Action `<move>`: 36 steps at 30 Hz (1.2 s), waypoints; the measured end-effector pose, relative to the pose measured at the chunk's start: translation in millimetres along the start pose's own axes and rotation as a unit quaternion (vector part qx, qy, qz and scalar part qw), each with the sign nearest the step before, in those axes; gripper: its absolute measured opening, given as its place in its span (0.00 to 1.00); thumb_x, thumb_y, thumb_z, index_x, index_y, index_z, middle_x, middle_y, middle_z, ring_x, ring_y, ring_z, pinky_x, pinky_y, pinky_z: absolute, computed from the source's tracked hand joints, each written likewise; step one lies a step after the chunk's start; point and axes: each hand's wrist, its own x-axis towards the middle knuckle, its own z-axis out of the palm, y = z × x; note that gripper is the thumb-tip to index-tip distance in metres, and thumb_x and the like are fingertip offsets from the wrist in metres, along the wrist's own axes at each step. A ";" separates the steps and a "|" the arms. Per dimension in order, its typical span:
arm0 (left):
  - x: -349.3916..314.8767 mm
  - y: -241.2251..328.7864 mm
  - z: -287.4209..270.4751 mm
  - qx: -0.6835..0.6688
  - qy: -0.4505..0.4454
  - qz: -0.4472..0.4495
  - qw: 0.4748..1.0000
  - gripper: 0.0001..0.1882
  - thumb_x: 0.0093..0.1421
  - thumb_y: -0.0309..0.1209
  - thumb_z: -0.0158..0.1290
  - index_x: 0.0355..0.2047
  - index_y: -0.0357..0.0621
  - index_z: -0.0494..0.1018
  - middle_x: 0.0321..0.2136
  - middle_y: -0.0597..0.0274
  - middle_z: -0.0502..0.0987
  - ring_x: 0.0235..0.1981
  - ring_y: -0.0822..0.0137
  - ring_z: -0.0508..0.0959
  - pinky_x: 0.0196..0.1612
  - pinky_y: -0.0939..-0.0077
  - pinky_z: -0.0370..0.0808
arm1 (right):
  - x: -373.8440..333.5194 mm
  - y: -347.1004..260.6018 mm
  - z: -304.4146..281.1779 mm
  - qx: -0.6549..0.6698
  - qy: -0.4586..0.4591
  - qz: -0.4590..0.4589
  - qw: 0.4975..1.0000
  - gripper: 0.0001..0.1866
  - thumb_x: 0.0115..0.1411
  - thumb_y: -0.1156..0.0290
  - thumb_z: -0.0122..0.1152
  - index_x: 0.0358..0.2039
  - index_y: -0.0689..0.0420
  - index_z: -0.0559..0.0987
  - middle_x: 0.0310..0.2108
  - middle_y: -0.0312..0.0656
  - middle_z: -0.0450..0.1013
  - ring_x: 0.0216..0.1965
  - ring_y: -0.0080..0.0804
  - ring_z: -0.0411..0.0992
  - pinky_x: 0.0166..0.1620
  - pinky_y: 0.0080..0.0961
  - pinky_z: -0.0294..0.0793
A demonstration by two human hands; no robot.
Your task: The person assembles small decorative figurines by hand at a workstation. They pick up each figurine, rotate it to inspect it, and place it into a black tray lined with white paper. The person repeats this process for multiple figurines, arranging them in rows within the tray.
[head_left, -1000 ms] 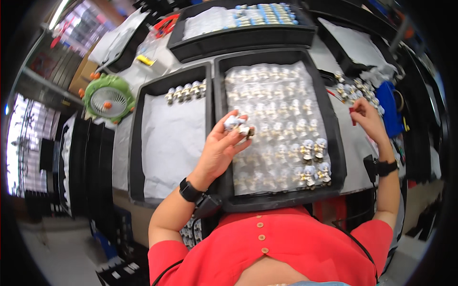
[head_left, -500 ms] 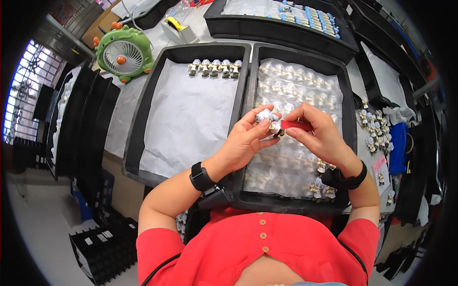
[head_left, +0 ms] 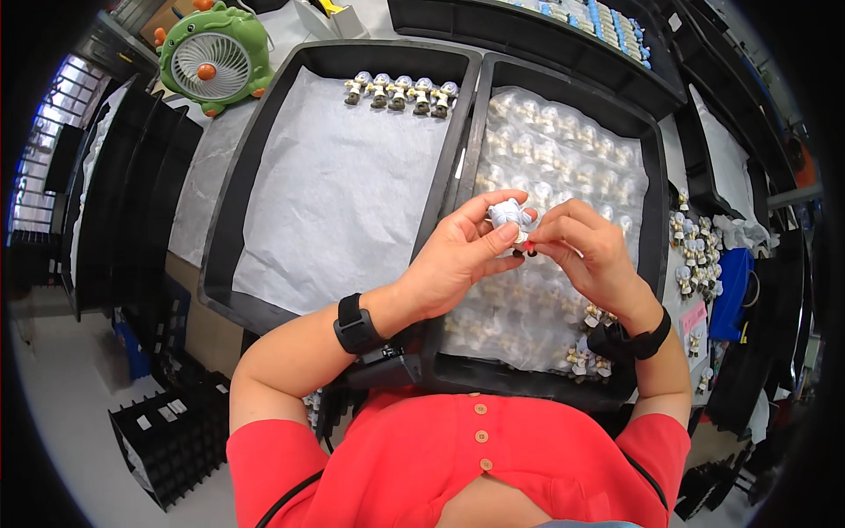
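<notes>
Over the right-hand black tray (head_left: 658, 189), my left hand (head_left: 449, 260) grips a small figurine (head_left: 509, 214) with a pale blue-white head, thumb across its front. My right hand (head_left: 598, 251) is closed in a pinch on a small red flat piece (head_left: 529, 247), its tip against the figurine's lower body; fingers hide most of it. Beneath my hands, rows of similar figurines lie under a translucent sheet (head_left: 502, 308). A few uncovered figurines (head_left: 585, 361) rest at the tray's near right corner.
At left, a black tray (head_left: 220, 238) lined with white paper (head_left: 330, 194) holds a short row of figurines (head_left: 400, 92) at its far end. Loose figurines (head_left: 700, 251) pile beside a blue bin (head_left: 733, 295) at right. A green fan (head_left: 211, 62) and tape dispenser (head_left: 330, 19) stand far left.
The red piece, which showed as a broad strip between my right fingers, is now mostly hidden in the pinch and sits lower on the figurine. The whole view has shifted slightly.
</notes>
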 end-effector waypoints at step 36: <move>0.8 -1.6 0.1 0.025 -0.016 0.005 1.000 0.23 0.64 0.35 0.48 0.57 0.44 0.58 0.46 0.63 0.71 0.46 0.71 0.73 0.49 0.68 0.74 | -2.5 -6.9 -8.0 0.023 0.042 0.046 0.998 0.06 0.47 0.82 0.62 0.27 0.60 0.76 0.25 0.39 0.68 0.28 0.34 0.69 0.30 0.25 0.68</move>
